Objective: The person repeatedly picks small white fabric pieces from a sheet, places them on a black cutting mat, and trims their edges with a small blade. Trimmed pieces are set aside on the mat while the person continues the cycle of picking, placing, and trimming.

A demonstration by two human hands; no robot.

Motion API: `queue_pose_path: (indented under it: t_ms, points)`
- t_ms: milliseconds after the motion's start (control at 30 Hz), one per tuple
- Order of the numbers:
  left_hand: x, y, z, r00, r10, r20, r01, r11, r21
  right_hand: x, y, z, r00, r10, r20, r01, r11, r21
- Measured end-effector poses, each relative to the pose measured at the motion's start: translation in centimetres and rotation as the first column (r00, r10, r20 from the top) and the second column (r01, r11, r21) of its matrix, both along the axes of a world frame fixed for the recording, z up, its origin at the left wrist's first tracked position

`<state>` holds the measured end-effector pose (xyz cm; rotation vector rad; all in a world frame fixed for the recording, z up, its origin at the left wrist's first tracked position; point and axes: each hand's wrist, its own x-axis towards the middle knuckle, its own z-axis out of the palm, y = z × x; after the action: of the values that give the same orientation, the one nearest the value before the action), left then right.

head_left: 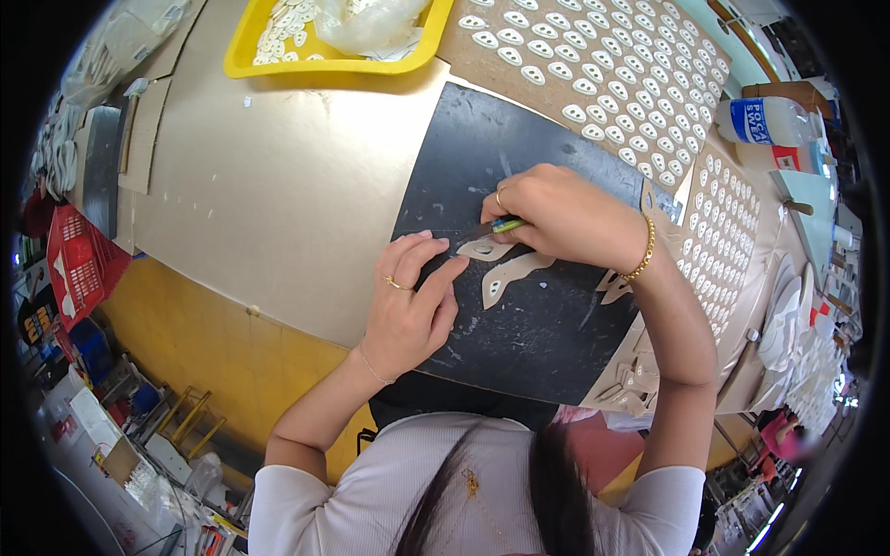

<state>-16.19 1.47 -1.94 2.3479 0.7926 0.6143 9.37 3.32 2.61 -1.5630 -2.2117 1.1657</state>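
My right hand (pixel 547 211) is closed round a craft knife (pixel 506 224) with a green handle. The blade end points left, at the upper edge of a small beige cut-out piece (pixel 484 248) that has a hole in it. My left hand (pixel 413 295) rests on the black cutting mat (pixel 519 343) with its fingers apart. Its index fingertip is at the left edge of that piece. Just below lies a second, longer beige piece (pixel 510 278), curved, with small holes at one end. More beige strips (pixel 616 285) lie by my right wrist.
A yellow tray (pixel 334 68) with small white pieces and a plastic bag stands at the far side. Boards (pixel 556 102) at the upper right carry rows of oval white pieces. A drink bottle (pixel 765 121) stands far right. A red basket (pixel 82 264) is at the left.
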Motion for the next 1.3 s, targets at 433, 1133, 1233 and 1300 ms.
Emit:
queue_pose_path:
  t_ms: [433,1133,1233,1300]
  points:
    - [0.2,0.3,0.2,0.993,-0.042,-0.114,0.050,0.997,0.067,-0.1,2.2,0.0,0.984,0.135,0.114,-0.126,0.989,-0.080]
    - [1.1,0.4,0.8,0.964,-0.051,-0.260,0.102,0.977,0.187,-0.2,2.5,0.2,0.980,0.143,0.139,-0.123,0.982,-0.147]
    - [1.3,0.3,1.0,0.959,-0.034,-0.281,0.099,0.971,0.218,-0.1,2.2,0.3,0.979,0.156,0.132,-0.138,0.981,-0.136]
    - [1.4,0.1,1.0,0.960,-0.021,-0.279,0.090,0.967,0.239,0.0,1.9,0.1,0.980,0.159,0.116,-0.153,0.986,-0.062]
